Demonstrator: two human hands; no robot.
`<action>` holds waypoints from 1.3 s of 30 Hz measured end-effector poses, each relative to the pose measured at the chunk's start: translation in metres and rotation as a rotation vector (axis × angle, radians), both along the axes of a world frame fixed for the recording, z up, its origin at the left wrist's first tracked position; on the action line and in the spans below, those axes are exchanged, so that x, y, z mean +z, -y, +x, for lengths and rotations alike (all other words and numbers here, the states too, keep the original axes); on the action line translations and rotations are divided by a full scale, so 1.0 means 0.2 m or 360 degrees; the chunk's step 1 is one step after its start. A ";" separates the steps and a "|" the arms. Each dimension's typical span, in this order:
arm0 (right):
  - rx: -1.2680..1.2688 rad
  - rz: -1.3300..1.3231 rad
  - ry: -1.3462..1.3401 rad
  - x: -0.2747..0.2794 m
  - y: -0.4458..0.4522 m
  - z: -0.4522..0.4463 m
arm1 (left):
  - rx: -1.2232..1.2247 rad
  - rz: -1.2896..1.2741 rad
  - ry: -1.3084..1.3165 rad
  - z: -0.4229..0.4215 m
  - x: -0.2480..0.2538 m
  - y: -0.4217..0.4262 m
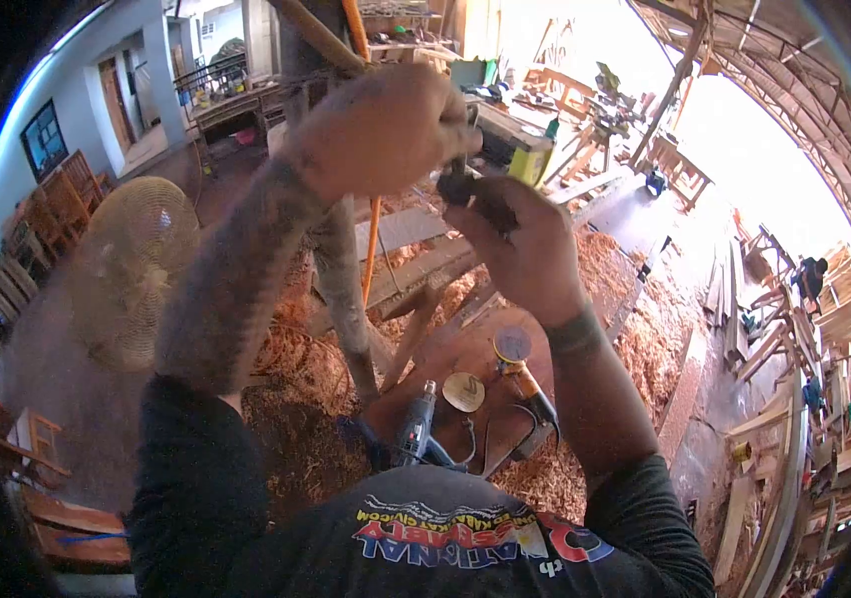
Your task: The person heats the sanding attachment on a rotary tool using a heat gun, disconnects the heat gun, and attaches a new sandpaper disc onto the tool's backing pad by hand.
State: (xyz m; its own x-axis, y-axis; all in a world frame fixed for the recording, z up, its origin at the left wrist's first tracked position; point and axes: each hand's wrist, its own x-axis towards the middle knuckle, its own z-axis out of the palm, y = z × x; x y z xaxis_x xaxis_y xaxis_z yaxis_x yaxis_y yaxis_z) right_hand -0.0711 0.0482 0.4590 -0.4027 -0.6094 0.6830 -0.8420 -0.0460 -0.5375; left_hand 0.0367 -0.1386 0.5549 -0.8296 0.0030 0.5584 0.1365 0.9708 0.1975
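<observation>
Both hands are raised over the work area, close together. The fingers of the left hand [396,130] are curled tightly into a near fist, next to the upper end of a small dark object [455,183]; whether anything is gripped inside them cannot be told. The object is pinched between the bent fingers and thumb of the right hand [525,239], with little opening left; it seems to be a small fitting, though it is blurred and partly covered.

Below the hands, a broad reddish-brown wooden board [460,344] is seen. Toward its edge nearest the torso, a blue-grey tool with a metal nozzle [416,424] is placed. Just to the right of it, a round pale-yellow disc [463,392] is laid, and farther right, toward the right edge, an orange-and-black power tool with a round pad [530,384] can be seen.

Loose curled wood shavings [645,349] are spread around the board. A bright orange cord [373,249] is hung beside a grey upright post [339,269], and a large yellowish round fan [137,269] is stood at the left.
</observation>
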 end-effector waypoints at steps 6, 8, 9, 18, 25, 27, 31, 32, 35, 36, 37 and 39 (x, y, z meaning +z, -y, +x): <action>0.0051 -0.0070 -0.0207 0.12 0.28 -0.10 | 0.0001 -0.0405 -0.0159 -0.06 0.19 0.23; 0.0080 -0.0049 -0.0193 0.10 0.32 -0.10 | 0.0048 -0.0573 -0.0087 -0.04 0.18 0.24; 0.0059 -0.0042 -0.0205 0.08 0.34 -0.10 | 0.0121 -0.0453 -0.0049 -0.04 0.16 0.24; 0.0061 -0.0005 -0.0215 0.03 0.43 -0.13 | 0.0167 -0.0644 -0.0002 -0.07 0.11 0.28; 0.0095 -0.0192 -0.0270 0.01 0.43 -0.15 | 0.0001 -0.0506 -0.0259 -0.08 0.06 0.32; 0.0069 -0.0076 -0.0236 0.04 0.42 -0.12 | 0.0084 -0.0569 -0.0158 -0.08 0.08 0.31; 0.0056 -0.0071 -0.0288 0.05 0.41 -0.10 | 0.0221 -0.0266 -0.0008 -0.06 0.08 0.25; 0.0106 -0.0067 -0.0239 0.04 0.42 -0.12 | 0.0228 -0.0271 -0.0033 -0.05 0.09 0.22; 0.0144 -0.0244 -0.0347 0.02 0.44 -0.15 | 0.0235 -0.0314 -0.0164 -0.03 0.08 0.18; 0.0161 -0.0191 -0.0303 0.04 0.42 -0.12 | 0.0244 -0.0353 -0.0231 -0.04 0.07 0.21; 0.0187 -0.0143 -0.0254 0.06 0.41 -0.10 | 0.0263 -0.0393 -0.0296 -0.05 0.06 0.22; 0.0152 -0.0137 -0.0264 0.07 0.41 -0.12 | 0.0274 -0.0321 -0.0239 -0.04 0.07 0.20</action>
